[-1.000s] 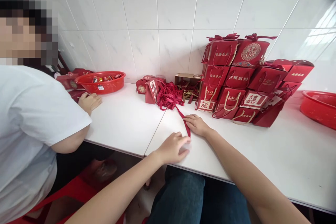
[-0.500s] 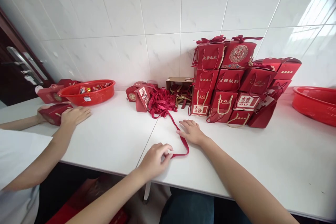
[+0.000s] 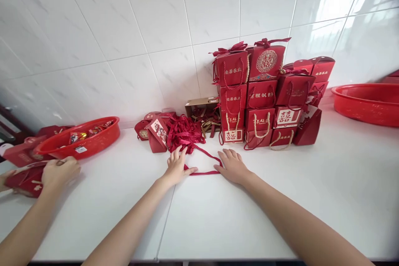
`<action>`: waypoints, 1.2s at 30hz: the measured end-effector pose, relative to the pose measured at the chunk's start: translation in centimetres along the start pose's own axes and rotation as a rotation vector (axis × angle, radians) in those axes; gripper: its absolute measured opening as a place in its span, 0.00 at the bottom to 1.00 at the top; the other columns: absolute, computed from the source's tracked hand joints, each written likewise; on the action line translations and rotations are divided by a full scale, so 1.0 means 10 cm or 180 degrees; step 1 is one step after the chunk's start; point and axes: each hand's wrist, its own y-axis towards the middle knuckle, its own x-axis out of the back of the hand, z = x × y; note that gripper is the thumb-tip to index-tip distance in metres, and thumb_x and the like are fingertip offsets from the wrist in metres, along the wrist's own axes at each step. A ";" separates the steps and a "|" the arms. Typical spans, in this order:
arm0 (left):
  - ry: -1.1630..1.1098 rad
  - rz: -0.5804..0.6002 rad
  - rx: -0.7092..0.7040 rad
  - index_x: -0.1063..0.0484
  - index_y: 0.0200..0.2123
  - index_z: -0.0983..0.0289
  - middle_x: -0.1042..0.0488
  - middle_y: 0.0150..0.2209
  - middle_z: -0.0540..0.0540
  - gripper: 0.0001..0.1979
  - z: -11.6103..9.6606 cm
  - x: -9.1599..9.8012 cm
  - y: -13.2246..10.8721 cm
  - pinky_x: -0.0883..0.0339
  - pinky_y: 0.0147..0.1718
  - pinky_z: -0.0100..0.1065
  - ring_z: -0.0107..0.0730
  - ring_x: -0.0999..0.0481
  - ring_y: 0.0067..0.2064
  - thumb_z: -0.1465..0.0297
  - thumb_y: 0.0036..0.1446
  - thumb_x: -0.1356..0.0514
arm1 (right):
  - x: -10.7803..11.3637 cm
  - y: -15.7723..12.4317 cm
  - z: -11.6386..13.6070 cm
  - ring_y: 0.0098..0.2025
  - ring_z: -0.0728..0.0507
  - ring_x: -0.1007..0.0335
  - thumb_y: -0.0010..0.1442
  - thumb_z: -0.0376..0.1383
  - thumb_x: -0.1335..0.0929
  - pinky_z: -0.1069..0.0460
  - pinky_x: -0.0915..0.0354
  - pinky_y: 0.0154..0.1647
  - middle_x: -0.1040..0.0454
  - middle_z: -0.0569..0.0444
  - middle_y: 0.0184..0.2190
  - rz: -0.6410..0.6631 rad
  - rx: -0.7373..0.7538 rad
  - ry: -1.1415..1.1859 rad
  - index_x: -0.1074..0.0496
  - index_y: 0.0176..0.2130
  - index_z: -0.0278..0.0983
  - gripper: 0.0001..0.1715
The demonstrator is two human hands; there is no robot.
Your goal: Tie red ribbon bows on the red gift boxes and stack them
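A dark red ribbon point(image 3: 204, 173) lies on the white table in a loop, running out of a heap of red ribbons point(image 3: 187, 131). My left hand point(image 3: 176, 169) rests just in front of that heap, fingers stretched out and thumb over the ribbon's left part. Flat on the table to its right is my right hand point(image 3: 233, 166), fingers spread, with its thumb touching the ribbon's bend. Neither hand is closed round anything. Left of the heap stands a small red gift box point(image 3: 158, 135) with a printed picture.
Red gift boxes point(image 3: 260, 95) are stacked behind my right hand. An opened cardboard box point(image 3: 201, 102) with ribbons leans at the wall. Red plastic baskets point(image 3: 114, 133) stand at both sides. At left, a co-worker's hand point(image 3: 60, 172) holds a red box point(image 3: 31, 181).
My left hand has moved forward to the ribbon heap and its fingers have opened from a pinch on the ribbon. The ribbon now forms a loop between my hands. My view has shifted.
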 end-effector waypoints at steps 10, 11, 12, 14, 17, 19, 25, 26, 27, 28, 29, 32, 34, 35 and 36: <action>-0.0594 -0.0091 -0.1093 0.35 0.56 0.59 0.36 0.58 0.61 0.23 -0.52 -0.02 -0.24 0.46 0.57 0.55 0.53 0.41 0.60 0.61 0.57 0.41 | -0.11 0.13 0.05 0.45 0.39 0.34 0.56 0.35 0.34 0.44 0.41 0.50 0.26 0.45 0.40 -0.0447 -0.0021 0.1403 0.22 0.35 0.35 0.10; -0.0645 -0.0065 -0.1085 0.35 0.56 0.59 0.35 0.57 0.62 0.25 -0.51 -0.03 -0.24 0.45 0.56 0.55 0.53 0.40 0.59 0.61 0.56 0.40 | -0.12 0.13 0.06 0.41 0.41 0.32 0.56 0.36 0.33 0.46 0.38 0.47 0.25 0.47 0.37 -0.0416 -0.0035 0.1666 0.22 0.34 0.35 0.10; -0.0723 -0.0070 -0.1036 0.35 0.55 0.60 0.34 0.56 0.61 0.25 -0.49 -0.03 -0.24 0.44 0.56 0.55 0.53 0.39 0.58 0.61 0.54 0.39 | -0.13 0.12 0.08 0.38 0.43 0.31 0.56 0.39 0.33 0.47 0.37 0.43 0.25 0.48 0.35 -0.0362 -0.0054 0.1947 0.23 0.34 0.36 0.11; -0.0933 -0.0156 -0.0863 0.30 0.49 0.60 0.30 0.52 0.60 0.20 -0.43 -0.04 -0.22 0.44 0.55 0.53 0.51 0.37 0.56 0.60 0.54 0.39 | -0.14 0.09 0.12 0.32 0.45 0.31 0.55 0.45 0.33 0.49 0.35 0.37 0.24 0.50 0.31 -0.0212 -0.0091 0.2508 0.25 0.33 0.35 0.15; -0.1264 -0.0148 -0.0664 0.24 0.38 0.59 0.26 0.48 0.58 0.13 -0.36 -0.03 -0.20 0.44 0.55 0.52 0.48 0.35 0.55 0.60 0.60 0.45 | -0.13 0.03 0.20 0.30 0.46 0.30 0.51 0.51 0.31 0.50 0.35 0.34 0.25 0.52 0.28 0.0042 -0.0123 0.3214 0.29 0.33 0.35 0.21; -0.1406 0.0004 -0.0672 0.22 0.34 0.57 0.24 0.46 0.56 0.17 -0.36 -0.02 -0.21 0.45 0.55 0.51 0.47 0.35 0.54 0.61 0.63 0.50 | -0.10 -0.02 0.27 0.31 0.46 0.28 0.48 0.51 0.29 0.51 0.35 0.34 0.24 0.51 0.29 0.0183 -0.0144 0.3520 0.30 0.34 0.36 0.23; -0.1807 0.0243 -0.0770 0.21 0.34 0.57 0.23 0.44 0.55 0.16 -0.40 0.01 -0.25 0.44 0.55 0.48 0.45 0.32 0.52 0.60 0.62 0.48 | -0.06 -0.13 0.39 0.31 0.47 0.28 0.45 0.47 0.25 0.52 0.36 0.33 0.25 0.54 0.28 0.0787 -0.0305 0.4296 0.32 0.33 0.36 0.23; -0.2010 0.0273 -0.0748 0.21 0.33 0.58 0.23 0.43 0.55 0.17 -0.41 0.03 -0.25 0.42 0.55 0.46 0.44 0.32 0.52 0.59 0.62 0.48 | -0.06 -0.14 0.40 0.31 0.47 0.28 0.44 0.48 0.25 0.52 0.36 0.33 0.25 0.54 0.28 0.0866 -0.0265 0.4289 0.32 0.33 0.36 0.23; -0.2243 0.0287 -0.0689 0.22 0.33 0.59 0.23 0.43 0.56 0.17 -0.41 0.05 -0.26 0.40 0.54 0.45 0.44 0.31 0.52 0.59 0.62 0.48 | -0.07 -0.14 0.41 0.30 0.47 0.28 0.44 0.49 0.25 0.52 0.36 0.33 0.25 0.53 0.27 0.0897 -0.0202 0.4219 0.32 0.32 0.36 0.23; -0.2476 0.0275 -0.0596 0.22 0.36 0.60 0.24 0.44 0.57 0.16 -0.42 0.07 -0.26 0.38 0.53 0.43 0.43 0.30 0.51 0.59 0.61 0.47 | -0.08 -0.14 0.42 0.29 0.47 0.29 0.44 0.50 0.25 0.51 0.36 0.33 0.25 0.53 0.27 0.0898 -0.0136 0.4138 0.32 0.31 0.36 0.24; -0.2676 0.0236 -0.0479 0.24 0.40 0.61 0.24 0.44 0.57 0.15 -0.42 0.08 -0.26 0.36 0.51 0.41 0.42 0.28 0.50 0.59 0.60 0.45 | -0.09 -0.14 0.42 0.29 0.47 0.29 0.44 0.51 0.26 0.51 0.36 0.33 0.25 0.54 0.26 0.0878 -0.0083 0.4070 0.32 0.31 0.36 0.25; -0.2856 0.0142 -0.0295 0.27 0.42 0.63 0.24 0.40 0.55 0.13 -0.42 0.10 -0.26 0.31 0.45 0.37 0.37 0.25 0.42 0.62 0.58 0.42 | -0.13 -0.13 0.43 0.29 0.47 0.30 0.44 0.51 0.26 0.50 0.35 0.34 0.26 0.54 0.26 0.0767 0.0023 0.3890 0.31 0.30 0.35 0.24; -0.2803 0.0114 -0.0316 0.28 0.36 0.63 0.24 0.34 0.53 0.09 -0.42 0.10 -0.25 0.31 0.40 0.35 0.34 0.25 0.37 0.63 0.58 0.42 | -0.16 -0.12 0.42 0.29 0.48 0.30 0.46 0.50 0.26 0.50 0.35 0.35 0.27 0.55 0.26 0.0684 0.0066 0.3730 0.31 0.30 0.36 0.22; -0.2798 0.0090 -0.0326 0.29 0.34 0.63 0.25 0.33 0.52 0.08 -0.42 0.09 -0.25 0.31 0.39 0.34 0.33 0.25 0.35 0.63 0.57 0.41 | -0.17 -0.12 0.41 0.29 0.48 0.30 0.47 0.49 0.27 0.51 0.35 0.35 0.27 0.55 0.26 0.0639 0.0075 0.3643 0.31 0.30 0.36 0.20; -0.2821 0.0062 -0.0312 0.29 0.33 0.62 0.26 0.32 0.51 0.08 -0.42 0.09 -0.24 0.31 0.38 0.34 0.33 0.25 0.35 0.64 0.57 0.40 | -0.17 -0.12 0.41 0.28 0.48 0.31 0.49 0.47 0.28 0.51 0.35 0.34 0.27 0.55 0.25 0.0591 0.0075 0.3552 0.32 0.29 0.36 0.18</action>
